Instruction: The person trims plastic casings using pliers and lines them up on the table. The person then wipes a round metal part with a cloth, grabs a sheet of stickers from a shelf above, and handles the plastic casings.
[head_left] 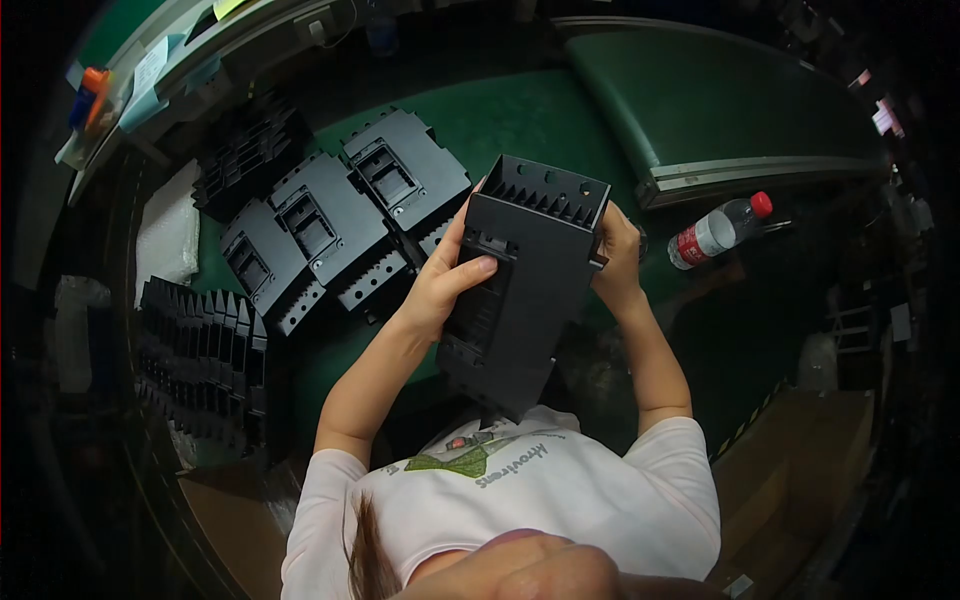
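Observation:
Both hands grip a black plastic housing (545, 290), tilted in front of my chest with its slotted, holed end facing up and away. My left hand (448, 278) wraps its left side, the thumb lying on the face beside a recessed opening. On the right side, my right hand (618, 255) holds the housing near its upper corner; some of those fingers are hidden behind it. Left of my left hand, similar black housings (335, 235) lie side by side on the green work surface (520, 115), their rectangular openings facing up.
Black finned parts (205, 350) stand in a row at the left, with more dark parts (255, 150) behind. White foam sheeting (168, 235) lies nearby. A red-capped bottle (715, 232) lies at the right, beside a green conveyor belt (720, 95). Cardboard boxes (800, 470) sit low at the right.

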